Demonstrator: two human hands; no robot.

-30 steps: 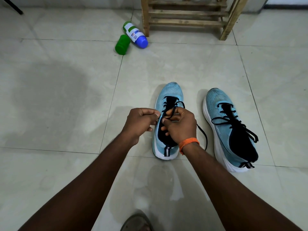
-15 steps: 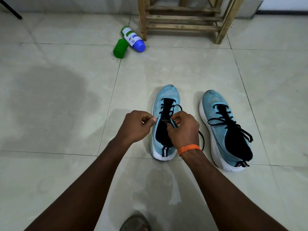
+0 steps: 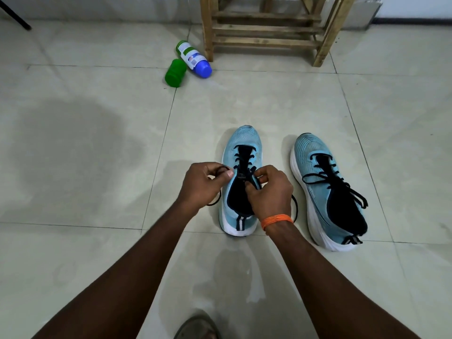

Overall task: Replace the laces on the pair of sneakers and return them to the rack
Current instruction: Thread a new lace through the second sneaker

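Now that lace (image 3: 220, 169) has slid out left of the sneaker (image 3: 244, 140), left hand (image 3: 203, 185) pinches its loop; right hand (image 3: 269, 192) pinches it too.

Pale shiny floor tiles (image 3: 73, 155), white plastic bottle with a blue end (image 3: 193, 58) lying at 12 o'clock, small green plastic tub (image 3: 175, 73) lying just beside it, thin black stick (image 3: 14, 17) at 10 o'clock, grey sandal toe (image 3: 198, 326) at 6 o'clock

The tiled floor (image 3: 97, 241) bears two sneakers (image 3: 244, 143), two bottles (image 3: 175, 73), a rack (image 3: 266, 40).
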